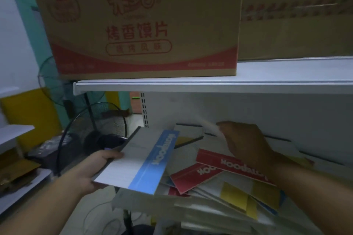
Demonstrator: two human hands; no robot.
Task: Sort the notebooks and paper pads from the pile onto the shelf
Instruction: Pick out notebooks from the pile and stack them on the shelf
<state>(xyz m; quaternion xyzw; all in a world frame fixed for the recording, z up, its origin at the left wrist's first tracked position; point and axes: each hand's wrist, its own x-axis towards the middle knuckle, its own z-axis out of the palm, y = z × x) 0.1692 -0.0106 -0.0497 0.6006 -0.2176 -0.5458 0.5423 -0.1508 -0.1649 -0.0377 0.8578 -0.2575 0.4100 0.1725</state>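
My left hand (95, 170) grips the left edge of a white notebook with a blue band (133, 164), held tilted over the left end of the shelf. To its right lies the pile: two red-banded notebooks (210, 160) on top, yellow-banded pads (238, 194) lower down, and white pads (189, 131) leaning at the back. My right hand (246, 143) reaches over the pile and pinches the corner of a white pad or sheet (208, 126) near the shelf's back wall; motion blur hides what it is.
A white upper shelf board (210, 83) runs right above, carrying a large cardboard box with red print (137, 25) and a second box (298, 15). Left of the shelf stand two black fans (93, 135) and a low white shelf (15, 133).
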